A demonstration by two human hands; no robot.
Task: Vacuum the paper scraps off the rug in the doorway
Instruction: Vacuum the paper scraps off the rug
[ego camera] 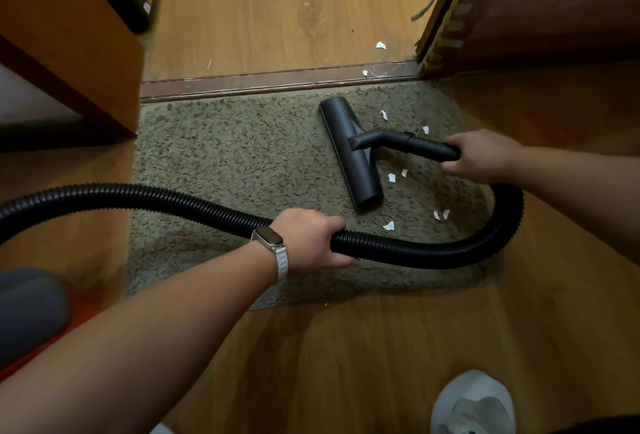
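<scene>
Right hand (pixel 481 156) grips wand (pixel 433 148), left hand (pixel 311 238) grips hose (pixel 156 196); floor head (pixel 349 153) should stay flat, sweeping toward 3-o'clock scraps (pixel 391 177).

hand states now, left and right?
Left hand: closed, holding the corrugated vacuum hose.
Right hand: closed, holding the black nozzle tube.
</scene>
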